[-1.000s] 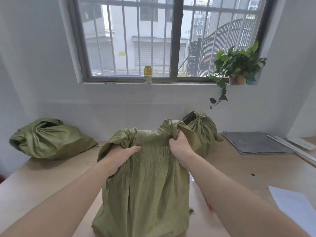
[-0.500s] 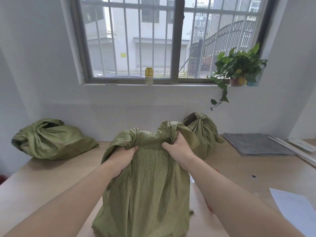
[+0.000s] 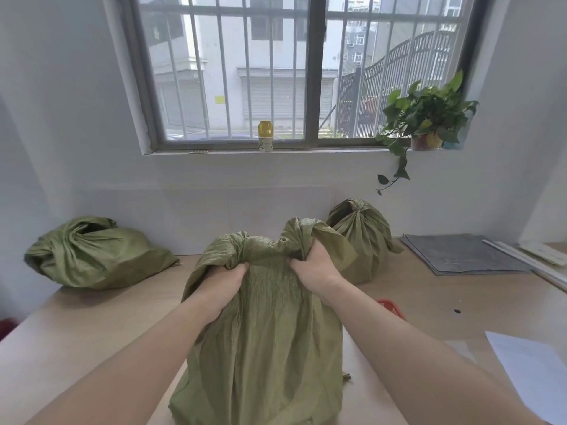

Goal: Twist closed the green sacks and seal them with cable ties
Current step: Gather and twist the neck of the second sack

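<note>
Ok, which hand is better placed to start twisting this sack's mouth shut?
Probably the right hand: it grips the taller gathered bunch at the top of the front sack. The left hand holds a lower fold and could feed fabric across.

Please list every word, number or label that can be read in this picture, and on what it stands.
No text can be read.
Label on the bottle on the windowsill: too blurred.
Yellow sign on the building outside: too small.
</note>
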Action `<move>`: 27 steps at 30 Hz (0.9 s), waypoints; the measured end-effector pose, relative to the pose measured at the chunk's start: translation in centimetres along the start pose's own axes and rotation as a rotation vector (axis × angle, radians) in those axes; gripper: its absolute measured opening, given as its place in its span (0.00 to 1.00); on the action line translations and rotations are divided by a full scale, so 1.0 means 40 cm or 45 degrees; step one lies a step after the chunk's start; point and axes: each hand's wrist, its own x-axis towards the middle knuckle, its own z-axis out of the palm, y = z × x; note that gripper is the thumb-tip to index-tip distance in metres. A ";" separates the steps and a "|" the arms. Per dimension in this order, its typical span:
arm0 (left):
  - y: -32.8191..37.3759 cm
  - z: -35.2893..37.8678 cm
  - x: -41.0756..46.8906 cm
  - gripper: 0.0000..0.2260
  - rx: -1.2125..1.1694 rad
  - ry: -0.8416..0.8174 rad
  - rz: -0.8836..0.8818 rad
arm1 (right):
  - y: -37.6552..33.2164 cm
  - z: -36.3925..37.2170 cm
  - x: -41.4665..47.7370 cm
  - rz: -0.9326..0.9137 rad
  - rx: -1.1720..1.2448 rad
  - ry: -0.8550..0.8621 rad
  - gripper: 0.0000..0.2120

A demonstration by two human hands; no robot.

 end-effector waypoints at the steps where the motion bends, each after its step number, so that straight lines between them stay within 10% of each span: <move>1: -0.001 0.002 -0.004 0.18 -0.009 -0.004 0.005 | -0.002 0.003 -0.004 -0.001 0.005 -0.004 0.22; 14: -0.002 0.004 -0.046 0.34 -0.139 -0.121 0.109 | -0.029 0.032 -0.040 0.031 0.101 -0.099 0.23; 27: -0.007 0.030 -0.066 0.27 -0.016 -0.012 0.086 | -0.028 0.040 -0.059 0.272 0.130 -0.281 0.36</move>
